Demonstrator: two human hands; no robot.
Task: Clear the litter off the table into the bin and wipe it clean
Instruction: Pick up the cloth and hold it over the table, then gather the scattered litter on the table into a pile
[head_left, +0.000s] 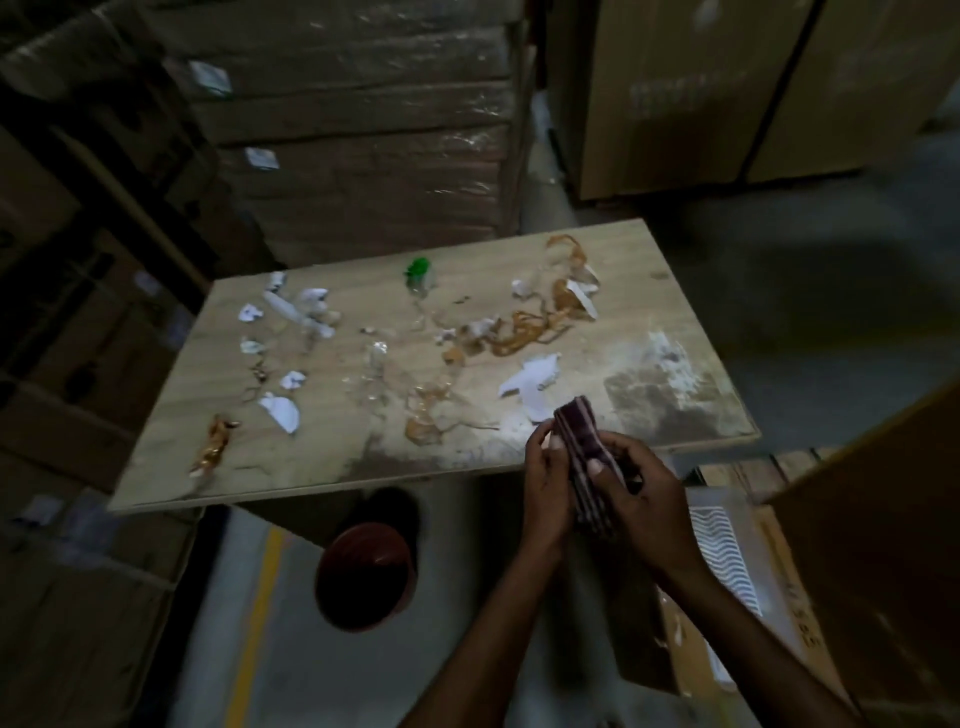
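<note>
A light wooden table (691, 270) is strewn with litter: white paper scraps (532, 382), torn paper bits (304, 312) at the left, brown tape strips (524, 327), clear plastic film (376, 379) and a clear bottle with a green cap (418, 275). A dusty white smear (670, 364) covers the near right part. Over the table's near edge, my left hand (543, 478) and my right hand (641, 493) both grip a folded dark purple striped cloth (584, 452), held upright between them. A red-brown bin (366, 577) stands on the floor below the near edge.
Wrapped cardboard stacks (353, 130) rise behind the table and at the left. Cardboard boxes (878, 525) crowd the right, with a white patterned sheet (727, 551) beside them. A yellow floor line (257, 618) runs left of the bin.
</note>
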